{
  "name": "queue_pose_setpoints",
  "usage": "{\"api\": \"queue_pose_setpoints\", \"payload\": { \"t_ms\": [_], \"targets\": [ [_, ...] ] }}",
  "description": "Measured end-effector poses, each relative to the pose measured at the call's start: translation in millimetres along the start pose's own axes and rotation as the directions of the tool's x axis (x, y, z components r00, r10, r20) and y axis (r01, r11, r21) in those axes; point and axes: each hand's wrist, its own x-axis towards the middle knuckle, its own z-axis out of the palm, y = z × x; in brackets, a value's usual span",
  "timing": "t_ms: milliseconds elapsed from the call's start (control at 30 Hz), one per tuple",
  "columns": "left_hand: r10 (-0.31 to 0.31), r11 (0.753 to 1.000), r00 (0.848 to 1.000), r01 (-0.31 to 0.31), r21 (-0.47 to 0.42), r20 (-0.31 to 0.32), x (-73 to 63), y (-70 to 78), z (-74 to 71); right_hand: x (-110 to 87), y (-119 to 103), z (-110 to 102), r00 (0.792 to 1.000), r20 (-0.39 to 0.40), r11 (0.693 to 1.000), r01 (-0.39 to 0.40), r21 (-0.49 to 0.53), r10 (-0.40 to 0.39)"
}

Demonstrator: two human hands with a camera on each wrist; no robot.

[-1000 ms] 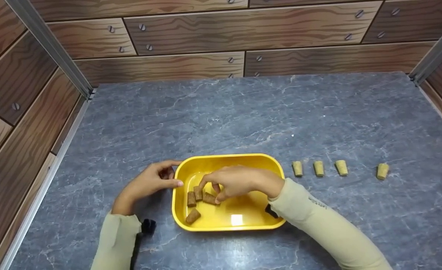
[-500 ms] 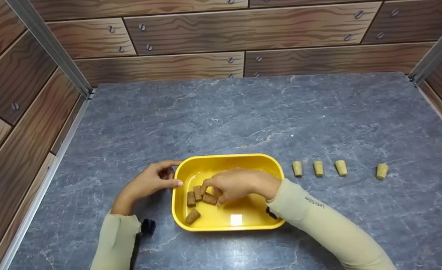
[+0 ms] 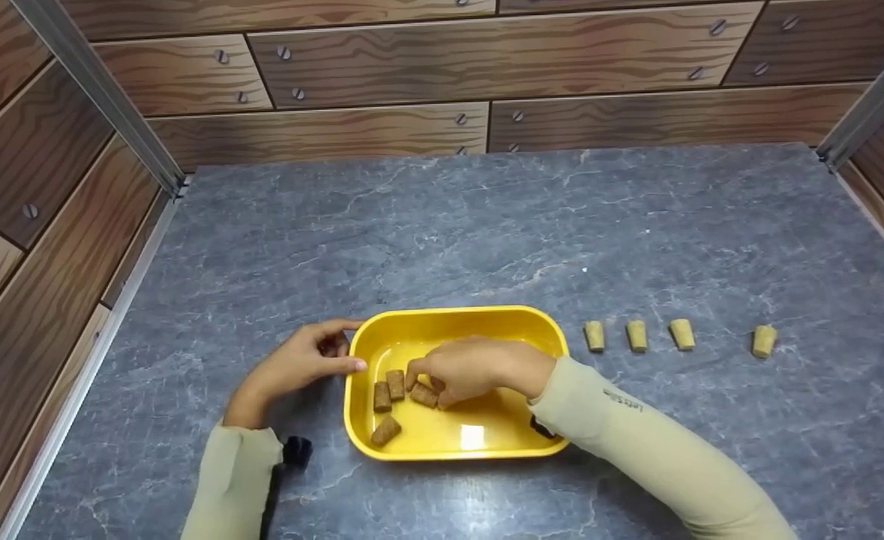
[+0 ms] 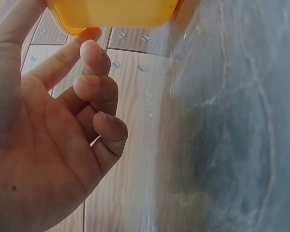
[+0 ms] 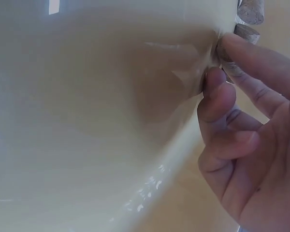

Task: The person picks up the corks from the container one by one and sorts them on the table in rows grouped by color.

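A yellow plastic tray (image 3: 456, 454) lies on the table, its left end held by the left hand (image 3: 303, 361). The left thumb laps over the rim while the index finger reaches along the outer wall. In the left wrist view, the other fingers (image 4: 99, 89) curl loosely below the tray. Inside the tray, the right hand (image 3: 475, 367) pinches a brown cork (image 3: 424, 395) between thumb and index finger, close over the tray's floor. Three more brown corks lie to its left: two side by side, including one cork (image 3: 396, 385), and a lower cork (image 3: 386, 431).
Right of the tray, several paler tapered corks stand apart in a row, from the nearest pale cork (image 3: 594, 336) to the farthest pale cork (image 3: 764, 341). The grey marbled table (image 3: 412, 232) is bounded by wood-patterned walls (image 3: 382, 127) at the back and sides.
The right hand and its cork have shifted slightly to the right, and the cork has turned a little. The left hand and tray stay in place.
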Motion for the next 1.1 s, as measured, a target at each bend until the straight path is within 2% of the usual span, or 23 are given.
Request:
{"api": "queue_pose_setpoints", "payload": {
  "t_ms": [200,333,567,700,933,1100],
  "targets": [
    [-0.002,1.000,1.000,0.002,-0.008,-0.002,-0.2,0.4,0.2,-3.1,-1.6,-3.8,1.000,-0.024,1.000,0.004,-0.006,-0.004],
    [-0.005,1.000,1.000,0.005,-0.015,0.003,-0.2,0.5,0.2,-11.9,-3.1,-14.8,0.998,-0.057,1.000,0.015,0.009,-0.014],
    [-0.011,1.000,1.000,0.011,0.000,0.000,0.6,-0.4,0.4,-37.8,-1.0,-41.9,0.985,-0.149,0.991,0.105,0.085,-0.091],
    [-0.014,1.000,1.000,0.014,0.004,-0.004,0.0,-0.6,0.4,-53.0,-0.3,-54.5,0.970,-0.218,0.987,0.132,0.087,-0.110],
    [-0.015,1.000,1.000,0.015,0.019,-0.011,-0.3,-1.4,0.3,-78.9,4.0,-66.7,0.957,-0.279,0.988,0.112,0.107,-0.078],
    [-0.010,1.000,1.000,0.010,0.017,-0.008,0.2,-0.4,-0.2,-97.4,14.9,-61.5,0.940,-0.333,0.988,0.109,0.107,-0.067]
  ]
}}
